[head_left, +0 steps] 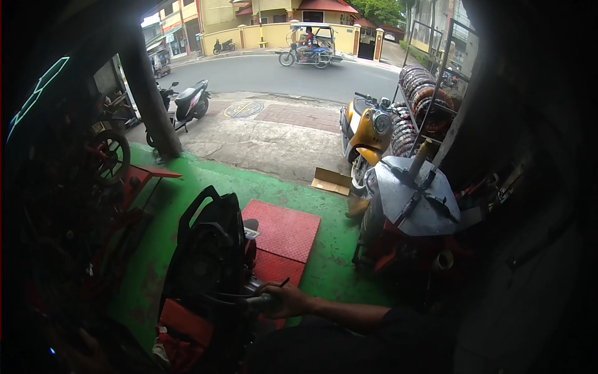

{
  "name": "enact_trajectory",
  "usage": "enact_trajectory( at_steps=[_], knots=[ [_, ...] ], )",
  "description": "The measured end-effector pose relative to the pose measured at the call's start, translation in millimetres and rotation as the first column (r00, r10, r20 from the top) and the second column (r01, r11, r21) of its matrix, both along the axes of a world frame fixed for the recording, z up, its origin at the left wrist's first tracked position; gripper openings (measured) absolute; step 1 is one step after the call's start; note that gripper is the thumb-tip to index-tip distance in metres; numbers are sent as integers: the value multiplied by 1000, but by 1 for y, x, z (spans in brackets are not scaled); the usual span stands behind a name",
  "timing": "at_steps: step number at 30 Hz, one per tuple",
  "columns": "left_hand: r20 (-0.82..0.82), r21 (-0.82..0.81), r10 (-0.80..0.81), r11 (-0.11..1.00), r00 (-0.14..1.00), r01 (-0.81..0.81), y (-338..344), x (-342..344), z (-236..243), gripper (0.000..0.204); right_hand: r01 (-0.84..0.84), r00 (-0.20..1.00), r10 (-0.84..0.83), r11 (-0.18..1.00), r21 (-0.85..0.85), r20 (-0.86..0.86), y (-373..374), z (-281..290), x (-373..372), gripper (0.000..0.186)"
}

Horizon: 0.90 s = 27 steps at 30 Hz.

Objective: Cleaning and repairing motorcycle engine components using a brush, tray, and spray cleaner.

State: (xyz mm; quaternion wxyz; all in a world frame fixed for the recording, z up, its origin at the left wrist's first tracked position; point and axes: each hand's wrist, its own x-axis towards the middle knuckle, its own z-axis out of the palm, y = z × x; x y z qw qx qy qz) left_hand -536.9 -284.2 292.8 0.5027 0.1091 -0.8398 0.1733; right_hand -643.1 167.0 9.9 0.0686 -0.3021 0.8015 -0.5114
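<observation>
My right hand (285, 300) is closed around the grey handlebar grip (263, 303) of a dark scooter at the lower middle. A thin black lever (284, 282) sticks out just past my fingers. The scooter's black front body (212, 240) stands beside a red lift plate, and much of it is lost in shadow. Behind the handlebar, a red cloth-like piece (184, 324) shows at the lower left of the scooter. My left hand cannot be made out in the dark lower part of the picture.
Ahead lies the red treadplate platform (283, 227) on a green floor (187, 177). A tyre-changing machine (418, 194) stands at the right, near a yellow scooter (366, 128) and racked tyres (420, 93). A wheel (111, 157) is at the left. Beyond, a tricycle is on the road.
</observation>
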Motion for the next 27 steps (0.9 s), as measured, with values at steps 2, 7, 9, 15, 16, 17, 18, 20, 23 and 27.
enact_trajectory(
  at_steps=[2,7,9,15,16,17,18,20,23,27],
  knots=[
    [30,-138,-103,985,994,106,9,-43,-27,64,59,998,-59,998,0,-11,18,-2,-8,64],
    [413,334,-397,903,820,269,171,-134,-62,82,271,961,-274,958,-95,-18,53,-2,-29,63],
    [553,348,-408,905,726,244,210,-174,-97,85,319,941,-330,939,-130,-75,69,-8,-38,63],
    [693,342,-375,923,615,178,248,-240,-204,87,378,892,-419,897,-229,-172,97,-11,-57,61],
    [707,301,-358,933,609,199,252,-244,-213,86,395,889,-430,894,-210,-160,101,-10,-56,60],
    [725,320,-359,931,587,173,255,-246,-219,87,399,887,-434,892,-211,-159,103,-9,-57,60],
    [726,319,-360,931,586,176,256,-251,-227,87,396,889,-430,895,-204,-160,106,-7,-57,60],
    [705,358,-391,917,592,179,251,-260,-245,85,396,890,-428,897,-196,-159,109,-4,-54,60],
    [692,465,-481,867,537,178,237,-265,-249,84,387,897,-416,902,-188,-148,110,-4,-52,60],
    [699,464,-476,870,535,167,226,-246,-246,95,360,907,-390,914,-188,-161,100,-6,-46,61]
  ],
)
